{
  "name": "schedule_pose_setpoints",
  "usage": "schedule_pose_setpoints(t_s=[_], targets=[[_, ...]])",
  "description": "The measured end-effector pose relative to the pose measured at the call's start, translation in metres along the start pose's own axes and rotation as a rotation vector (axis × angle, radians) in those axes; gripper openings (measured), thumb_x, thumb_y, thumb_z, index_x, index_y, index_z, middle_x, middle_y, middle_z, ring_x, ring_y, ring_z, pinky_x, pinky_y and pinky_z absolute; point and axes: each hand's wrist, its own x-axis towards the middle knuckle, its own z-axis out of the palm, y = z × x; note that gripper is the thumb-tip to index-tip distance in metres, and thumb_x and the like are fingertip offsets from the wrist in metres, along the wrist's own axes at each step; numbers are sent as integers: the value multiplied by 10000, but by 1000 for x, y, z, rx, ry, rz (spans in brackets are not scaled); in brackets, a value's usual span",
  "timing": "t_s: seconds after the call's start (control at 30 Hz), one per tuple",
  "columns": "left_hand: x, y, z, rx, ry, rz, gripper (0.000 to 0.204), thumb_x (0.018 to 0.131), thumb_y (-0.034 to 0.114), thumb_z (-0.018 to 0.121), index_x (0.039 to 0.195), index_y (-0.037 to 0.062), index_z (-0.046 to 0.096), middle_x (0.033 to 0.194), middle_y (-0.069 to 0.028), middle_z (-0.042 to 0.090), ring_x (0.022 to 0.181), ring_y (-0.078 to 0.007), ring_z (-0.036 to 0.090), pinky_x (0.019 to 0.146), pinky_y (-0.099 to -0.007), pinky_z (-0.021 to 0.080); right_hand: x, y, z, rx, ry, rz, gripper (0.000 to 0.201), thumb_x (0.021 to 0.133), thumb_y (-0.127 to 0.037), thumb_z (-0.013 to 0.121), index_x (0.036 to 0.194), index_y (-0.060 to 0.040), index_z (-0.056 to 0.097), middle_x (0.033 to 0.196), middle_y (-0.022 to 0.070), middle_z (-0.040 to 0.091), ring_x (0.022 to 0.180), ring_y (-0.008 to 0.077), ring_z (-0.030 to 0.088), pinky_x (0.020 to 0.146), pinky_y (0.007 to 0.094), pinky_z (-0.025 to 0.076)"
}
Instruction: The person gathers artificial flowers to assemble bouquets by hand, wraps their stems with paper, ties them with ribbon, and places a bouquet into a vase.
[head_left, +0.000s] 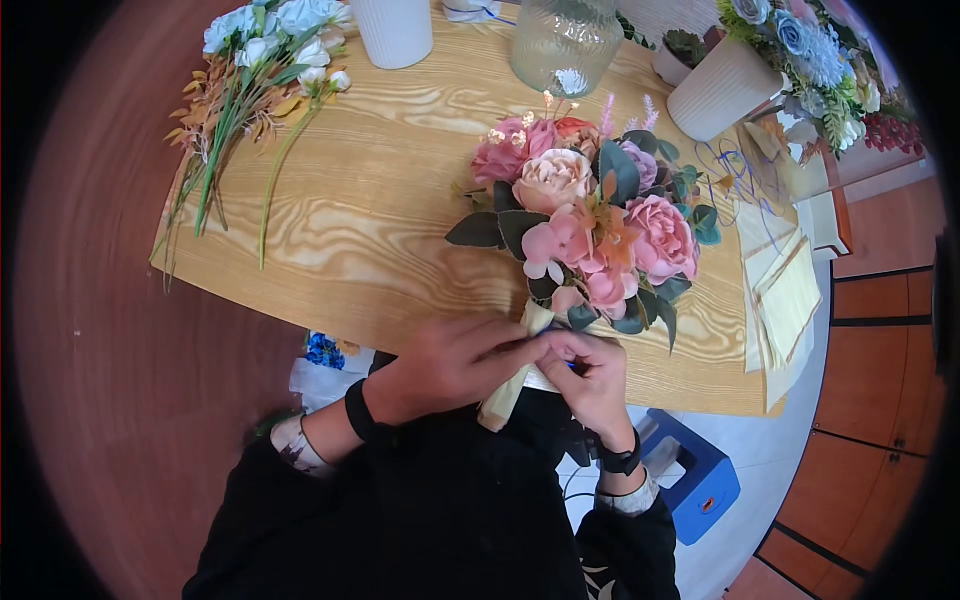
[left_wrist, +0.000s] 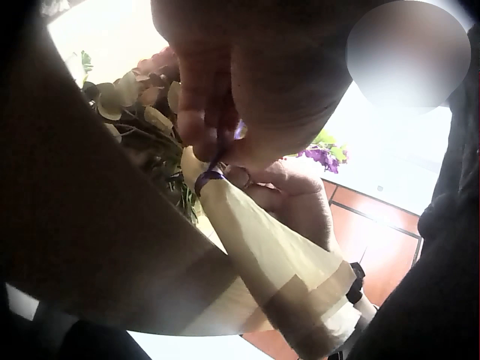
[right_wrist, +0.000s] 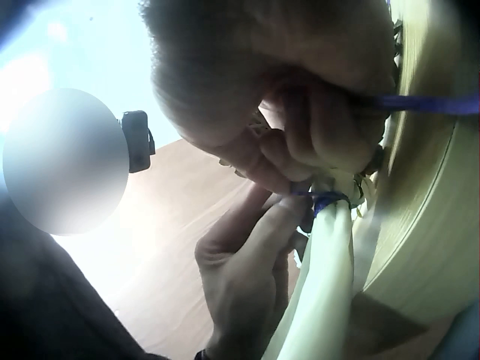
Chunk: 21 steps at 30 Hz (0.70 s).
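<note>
A bouquet of pink, peach and mauve artificial flowers (head_left: 590, 225) lies at the table's front edge, its stem end pointing toward the person. Cream paper (left_wrist: 259, 236) wraps the stems and is drawn in by a thin purple ribbon (right_wrist: 330, 201) just below the flowers. At this tied spot, my left hand (head_left: 450, 362) pinches one part of the ribbon between thumb and fingers. Close against it, my right hand (head_left: 592, 383) has curled fingers holding the ribbon too; a loose length trails from it in the right wrist view. Fingers partly hide the knot.
Loose white and pale-blue flower stems (head_left: 245, 110) lie at the table's left. A white vase (head_left: 393, 30), a glass vase (head_left: 565, 45) and a vase of blue flowers (head_left: 712, 90) stand behind. Cream paper sheets (head_left: 785, 300) and tangled ribbon (head_left: 740, 175) are on the right. A blue stool (head_left: 700, 480) stands below.
</note>
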Motion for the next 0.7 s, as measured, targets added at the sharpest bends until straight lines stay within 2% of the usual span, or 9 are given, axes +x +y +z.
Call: schedule_pose_setpoints(t_s=[0.13, 0.2, 0.23, 0.33, 0.43, 0.5, 0.6, 0.63, 0.7], targets=[[6, 4, 5, -6, -13, -123, 252, 647, -23, 652, 888, 38, 615, 826, -81, 560, 674, -226, 590, 551, -297, 479, -2, -7, 1, -36, 60, -33, 58, 783, -3, 620, 829, 32, 628, 629, 34, 566, 540, 59, 458, 486, 211, 357], [6, 9, 8, -81, -19, -229, 191, 653, -26, 610, 830, 41, 585, 796, -65, 495, 709, -214, 530, 574, -295, 448, -3, -4, 3, -33, 160, -100, 63, 781, -21, 638, 819, 29, 632, 630, 33, 567, 530, 59, 443, 479, 215, 350], [4, 10, 10, -81, -18, -228, 191, 653, -26, 610, 830, 41, 585, 796, -65, 495, 709, -214, 530, 574, -295, 448, -3, -4, 3, -35, 160, -101, 63, 781, -21, 638, 819, 29, 632, 630, 33, 567, 530, 59, 443, 479, 215, 350], [2, 9, 13, -197, -32, -389, 180, 661, -57, 592, 809, 43, 571, 796, -75, 482, 716, -231, 509, 574, -287, 421, -3, -6, 4, -120, 137, -152, 64, 789, -26, 633, 827, 25, 640, 636, 45, 581, 527, 69, 460, 483, 213, 358], [1, 7, 11, -353, 6, -379, 208, 660, -60, 609, 838, 44, 587, 768, -68, 508, 669, -228, 512, 553, -277, 408, -3, -10, 8, -90, 95, -83, 71, 802, -24, 617, 840, 28, 647, 644, 57, 597, 546, 84, 501, 507, 209, 384], [-5, 7, 10, -583, -94, -672, 180, 681, -37, 646, 847, 18, 604, 796, -81, 576, 648, -181, 564, 553, -255, 425, -3, -5, 15, 23, 175, -137, 80, 810, -25, 608, 849, 30, 651, 641, 59, 599, 558, 91, 516, 525, 212, 399], [-4, 9, 11, -554, -56, -712, 151, 686, -29, 660, 828, 10, 628, 813, -77, 623, 649, -146, 585, 566, -247, 449, -4, -1, 12, -39, 189, -134, 82, 806, -24, 616, 852, 36, 649, 648, 63, 602, 567, 89, 520, 538, 212, 407], [-5, 7, 12, -557, -57, -712, 151, 686, -29, 660, 828, 10, 628, 813, -77, 623, 649, -146, 585, 566, -247, 449, -5, 1, 12, -40, 191, -133, 82, 806, -24, 616, 852, 36, 649, 648, 63, 602, 567, 89, 520, 538, 212, 407], [-8, 0, 15, -353, 105, -248, 118, 702, -54, 638, 805, 4, 641, 843, -95, 640, 644, -142, 603, 588, -244, 482, -6, 5, 12, -4, 205, -105, 81, 799, -21, 623, 850, 37, 647, 652, 65, 603, 565, 92, 520, 536, 210, 403]])
